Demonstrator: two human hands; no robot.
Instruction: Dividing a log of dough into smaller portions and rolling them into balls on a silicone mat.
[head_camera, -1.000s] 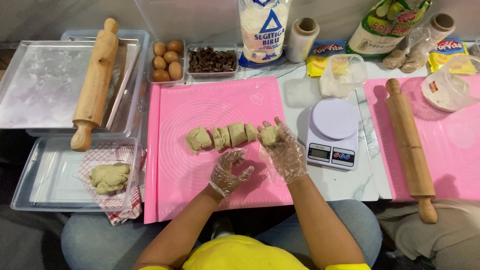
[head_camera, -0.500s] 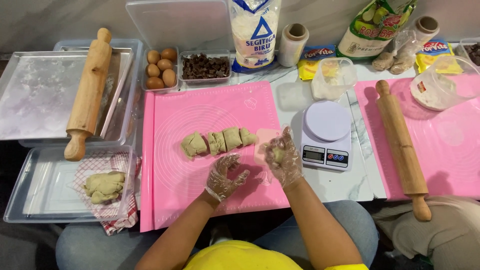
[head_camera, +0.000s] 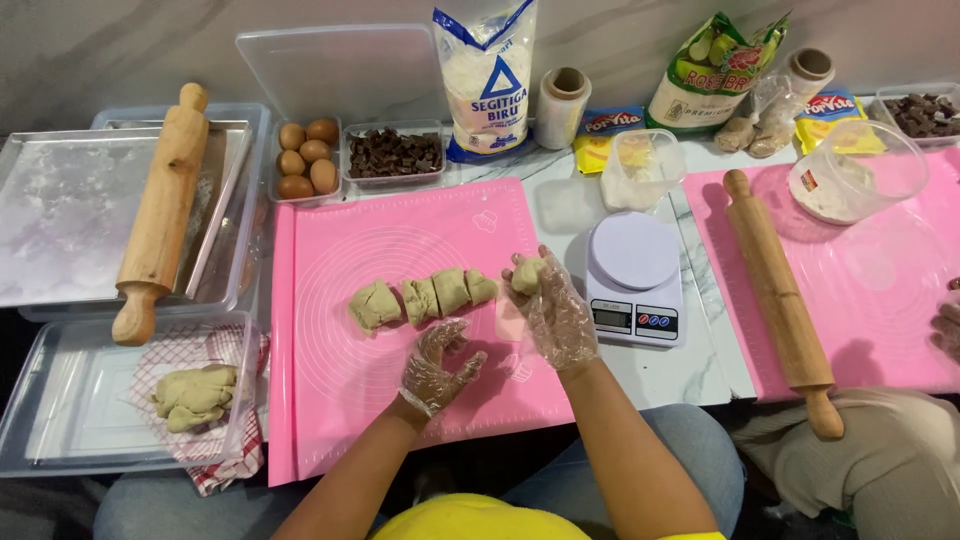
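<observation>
Both my hands wear clear plastic gloves over a pink silicone mat (head_camera: 330, 250). My right hand (head_camera: 548, 312) holds a small lump of beige dough (head_camera: 527, 274) in its fingertips, lifted just left of a white kitchen scale (head_camera: 633, 262). My left hand (head_camera: 438, 365) hovers below it with fingers curled and apart, holding nothing. A row of several cut dough pieces (head_camera: 420, 297) lies on the mat, left of the held lump.
A clear tub (head_camera: 60, 420) at left holds more dough (head_camera: 192, 396) on a checked cloth. A rolling pin (head_camera: 158, 215) rests on a metal tray (head_camera: 60, 215). Eggs (head_camera: 306, 160), chocolate chunks (head_camera: 393, 153), flour bags and wrap line the back. Another person's mat and rolling pin (head_camera: 777, 297) are at right.
My right hand has taken the rightmost dough piece off the row and raised it toward the scale. My left hand stayed low, a little closer to me.
</observation>
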